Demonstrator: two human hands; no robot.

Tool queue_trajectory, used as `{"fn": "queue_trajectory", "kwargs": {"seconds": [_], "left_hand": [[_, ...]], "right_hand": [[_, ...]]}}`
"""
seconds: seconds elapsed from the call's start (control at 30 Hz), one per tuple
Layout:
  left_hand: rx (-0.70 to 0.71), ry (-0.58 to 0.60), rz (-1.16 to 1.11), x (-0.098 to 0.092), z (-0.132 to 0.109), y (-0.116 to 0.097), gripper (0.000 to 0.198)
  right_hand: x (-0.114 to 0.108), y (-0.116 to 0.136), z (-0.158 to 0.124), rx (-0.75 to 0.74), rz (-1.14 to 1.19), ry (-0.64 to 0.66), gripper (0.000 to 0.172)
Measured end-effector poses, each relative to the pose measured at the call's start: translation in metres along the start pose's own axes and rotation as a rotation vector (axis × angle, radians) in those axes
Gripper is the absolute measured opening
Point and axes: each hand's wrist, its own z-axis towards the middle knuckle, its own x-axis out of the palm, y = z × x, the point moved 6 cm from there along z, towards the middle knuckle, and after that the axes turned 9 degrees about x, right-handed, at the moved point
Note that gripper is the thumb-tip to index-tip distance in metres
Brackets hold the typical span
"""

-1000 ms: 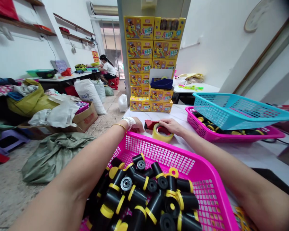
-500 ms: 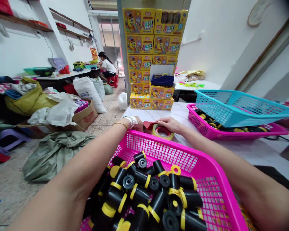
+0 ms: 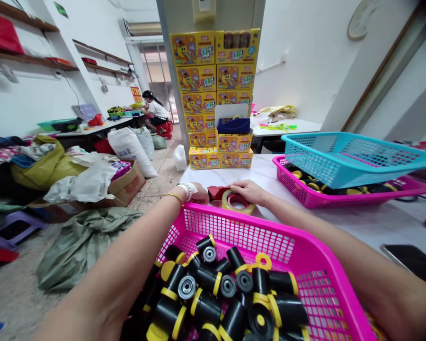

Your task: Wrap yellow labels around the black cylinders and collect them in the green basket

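Beyond the far rim of a pink basket, my right hand is closed on a red tape dispenser. A wide roll of yellowish clear tape sits in it. My left hand, with a white bead bracelet and a gold bangle at the wrist, is just left of the dispenser. Its fingers are mostly hidden, so I cannot tell what they hold. Black cylinders with yellow rings lie jumbled in the basket, between my forearms. A loose yellow ring lies among them.
Yellow printed boxes are stacked against a pillar ahead. At right, a blue basket rests on another pink basket of black-and-yellow pieces. A phone lies on the table. Left are sacks; a person sits far back.
The camera view has shifted, so the pillar and boxes appear further left. A small gap now shows between my left hand and the dispenser. My right hand stays on the dispenser.
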Motion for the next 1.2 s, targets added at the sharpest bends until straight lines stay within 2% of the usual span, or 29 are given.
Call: {"fn": "queue_trajectory", "kwargs": {"seconds": [0.1, 0.3, 0.4, 0.43, 0.53, 0.57, 0.63, 0.73, 0.93, 1.0, 1.13, 1.2], "left_hand": [[-0.026, 0.006, -0.122, -0.001, -0.002, 0.008, 0.009], [0.027, -0.003, -0.292, 0.002, -0.003, 0.010, 0.010], [0.025, -0.004, -0.305, 0.003, -0.001, 0.011, 0.011], [0.022, -0.008, -0.303, 0.003, 0.000, 0.011, 0.011], [0.001, -0.023, -0.288, 0.002, 0.004, 0.010, 0.010], [-0.007, -0.029, -0.285, 0.002, 0.005, 0.009, 0.011], [-0.021, -0.039, -0.289, 0.001, 0.005, 0.006, 0.012], [-0.011, -0.022, -0.341, 0.000, -0.001, 0.001, 0.018], [0.051, 0.124, -0.441, -0.003, -0.019, 0.008, 0.041], [0.069, 0.138, -0.471, -0.004, -0.021, 0.012, 0.045], [0.109, 0.154, -0.557, -0.006, -0.025, 0.014, 0.059], [0.135, 0.184, -0.617, -0.008, -0.028, 0.012, 0.068]], "right_hand": [[0.000, 0.002, -0.003, 0.010, -0.033, -0.007, 0.038], [-0.007, 0.014, -0.006, 0.039, -0.167, 0.029, 0.043], [-0.008, 0.028, -0.010, 0.035, -0.341, 0.034, 0.049], [-0.007, 0.035, -0.013, -0.009, -0.434, 0.018, 0.055], [0.010, 0.053, -0.027, -0.188, -0.718, 0.012, 0.092], [0.016, 0.055, -0.032, -0.220, -0.780, 0.022, 0.095], [0.025, 0.054, -0.040, -0.243, -0.852, 0.007, 0.090], [0.026, 0.052, -0.049, -0.291, -0.837, -0.078, 0.080], [0.019, 0.051, -0.056, -0.366, -0.844, -0.058, 0.059], [0.017, 0.052, -0.055, -0.358, -0.834, -0.057, 0.060], [0.011, 0.051, -0.051, -0.245, -0.750, -0.114, 0.081], [0.009, 0.051, -0.051, -0.223, -0.730, -0.131, 0.083]]}}
